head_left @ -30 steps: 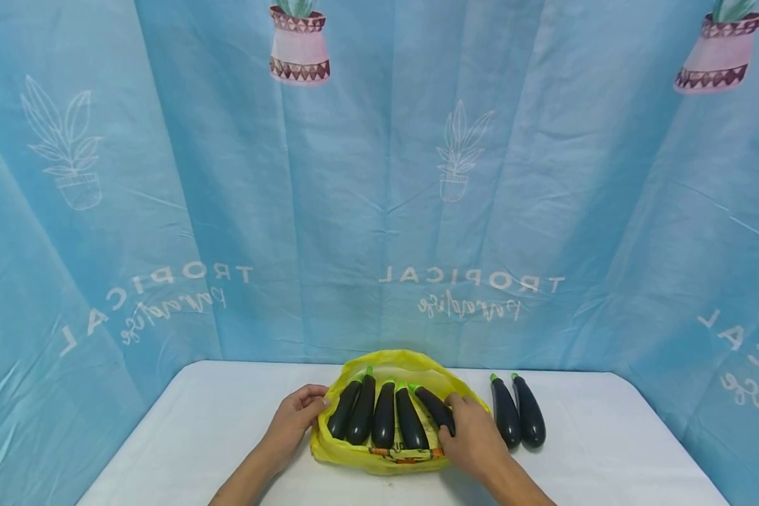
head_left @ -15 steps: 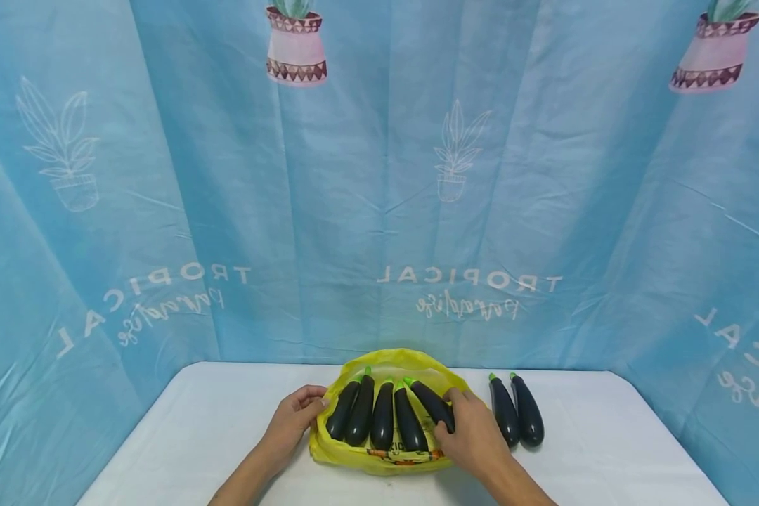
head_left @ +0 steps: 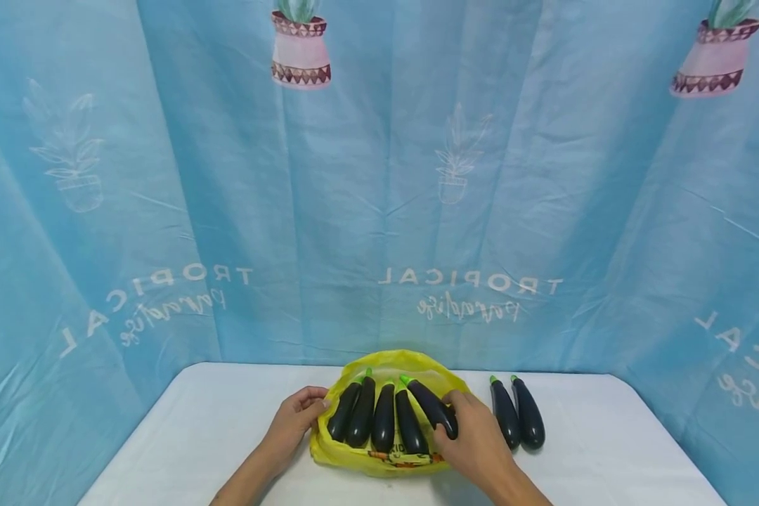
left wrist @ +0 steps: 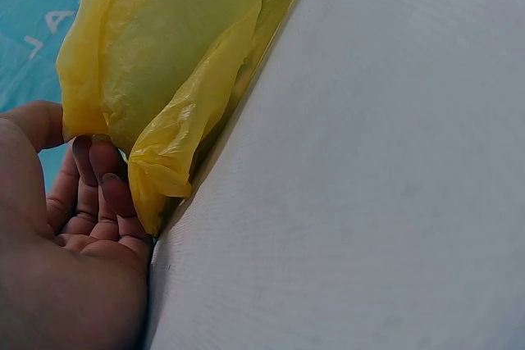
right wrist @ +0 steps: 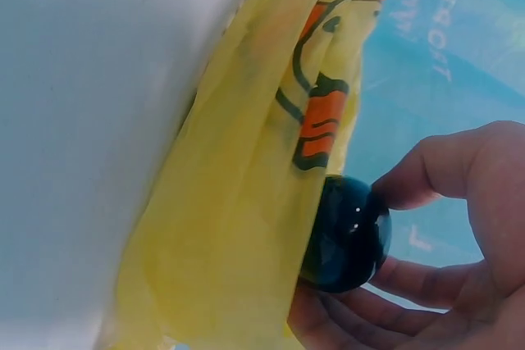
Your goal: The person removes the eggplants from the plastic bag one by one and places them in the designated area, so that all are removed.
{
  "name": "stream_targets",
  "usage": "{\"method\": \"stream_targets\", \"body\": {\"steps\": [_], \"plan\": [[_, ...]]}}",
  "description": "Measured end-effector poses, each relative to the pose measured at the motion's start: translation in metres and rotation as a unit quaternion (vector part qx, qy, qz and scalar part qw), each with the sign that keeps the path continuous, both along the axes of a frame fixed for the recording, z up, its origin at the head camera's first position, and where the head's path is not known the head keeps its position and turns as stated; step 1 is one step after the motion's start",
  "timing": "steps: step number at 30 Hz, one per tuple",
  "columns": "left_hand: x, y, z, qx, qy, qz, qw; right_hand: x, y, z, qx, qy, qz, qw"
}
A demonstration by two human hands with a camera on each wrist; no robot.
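- one dark eggplant is held inside the mouth of the yellow bag, slanted, its green stem tip turned toward the far left and its blunt end in the right hand.
- the fingers and thumb of the right hand are closed around that rounded end; the bag's rim is pinched between thumb and fingers of the left hand.
- a firm, fairly light body can be expected, with glossy skin likely to slip; the thick end is judged best gripped, and the stem is better spared.
- the bag seems thin and limp, easily creased or torn, so it is best taken by its edge.
- four more eggplants are laid in the bag, left of the held one; two eggplants are set outside, to its right.
- everything is borne by a white table, backed by a blue printed curtain.
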State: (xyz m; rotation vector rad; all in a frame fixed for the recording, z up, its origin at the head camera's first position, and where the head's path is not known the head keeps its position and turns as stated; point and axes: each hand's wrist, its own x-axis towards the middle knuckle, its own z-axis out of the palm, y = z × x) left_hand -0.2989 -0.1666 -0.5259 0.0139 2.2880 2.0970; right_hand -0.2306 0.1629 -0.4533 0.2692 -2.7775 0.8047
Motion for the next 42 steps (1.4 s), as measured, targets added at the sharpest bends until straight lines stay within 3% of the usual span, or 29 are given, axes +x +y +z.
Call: {"method": "stream_targets", "body": {"steps": [8, 24, 42], "plan": [[0.001, 0.0, 0.0, 0.0, -0.006, -0.001, 1.0, 0.011, 0.003, 0.004, -0.021, 0.027, -0.007, 0.9994], [0.002, 0.0, 0.002, 0.005, -0.003, -0.003, 1.0, 0.026, 0.024, 0.009, -0.044, 0.025, -0.058, 0.997], [0.003, 0.0, 0.003, 0.004, 0.002, -0.008, 1.0, 0.029, 0.069, 0.008, -0.038, 0.035, -0.114, 0.9921]]}}
